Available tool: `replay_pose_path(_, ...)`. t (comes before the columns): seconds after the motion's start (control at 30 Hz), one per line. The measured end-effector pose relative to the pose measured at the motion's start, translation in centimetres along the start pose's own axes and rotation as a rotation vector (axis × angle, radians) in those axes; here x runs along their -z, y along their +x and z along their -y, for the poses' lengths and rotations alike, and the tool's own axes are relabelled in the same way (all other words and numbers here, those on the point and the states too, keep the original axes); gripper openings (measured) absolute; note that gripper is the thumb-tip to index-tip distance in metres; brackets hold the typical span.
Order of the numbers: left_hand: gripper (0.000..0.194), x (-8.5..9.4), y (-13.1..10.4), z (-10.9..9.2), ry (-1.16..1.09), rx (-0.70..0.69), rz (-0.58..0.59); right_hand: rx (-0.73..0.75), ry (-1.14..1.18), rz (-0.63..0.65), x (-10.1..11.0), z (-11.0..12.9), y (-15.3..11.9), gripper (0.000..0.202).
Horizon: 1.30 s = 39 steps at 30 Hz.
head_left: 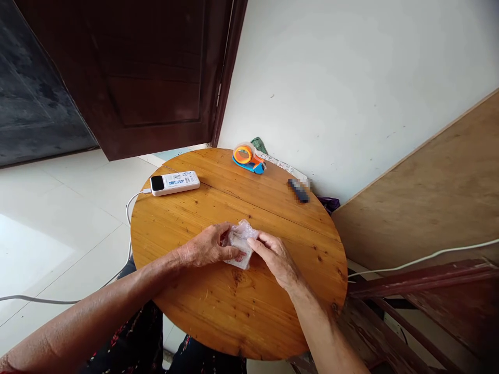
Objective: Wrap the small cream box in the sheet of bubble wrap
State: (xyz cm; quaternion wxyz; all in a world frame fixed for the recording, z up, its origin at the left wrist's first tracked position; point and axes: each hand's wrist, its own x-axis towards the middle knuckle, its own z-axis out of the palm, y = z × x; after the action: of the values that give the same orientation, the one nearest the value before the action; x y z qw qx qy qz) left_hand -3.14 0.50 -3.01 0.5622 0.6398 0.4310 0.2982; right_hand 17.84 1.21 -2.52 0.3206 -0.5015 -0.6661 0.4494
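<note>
A small white packet with red print (240,258), partly covered by clear bubble wrap (245,228), is held just over the middle of the round wooden table (175,218). My left hand (212,245) grips its left side, the thumb lying across the printed face. On the right, my right hand (275,257) pinches the wrap at the packet's upper right edge between thumb and fingers. Both hands' fingertips are partly hidden behind the wrap.
A white power bank (175,183) with a cable lies at the back left. An orange and blue tape dispenser (249,158) stands at the back. A dark, partly pixelated object (298,191) lies at the back right, near the wall.
</note>
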Motion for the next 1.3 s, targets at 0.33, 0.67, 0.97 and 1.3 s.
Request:
replay_pose_path(0.33, 0.089, -1.2, 1.2, 2.0, -0.371, -0.027, -0.068, -0.038, 0.238, -0.121, -1.3, -0.1, 2.1, 0.031)
replay_pose_path(0.67, 0.092, -1.5, 1.5, 2.3, -0.392, -0.043, -0.083, 0.015, 0.174, -0.226, -1.9, 0.2, 2.9, 0.029)
replay_pose_path(0.97, 0.086, -1.3, 1.4, 1.8, -0.152, -0.077, -0.162, 0.105, -0.022, -0.23, -1.9, 0.4, 1.8, 0.025)
replay_pose_path(1.3, 0.062, -0.8, 2.4, 1.8, 0.191, -0.118, -0.311, 0.394, -0.295, -0.291, -2.5, -0.1, 2.3, 0.021)
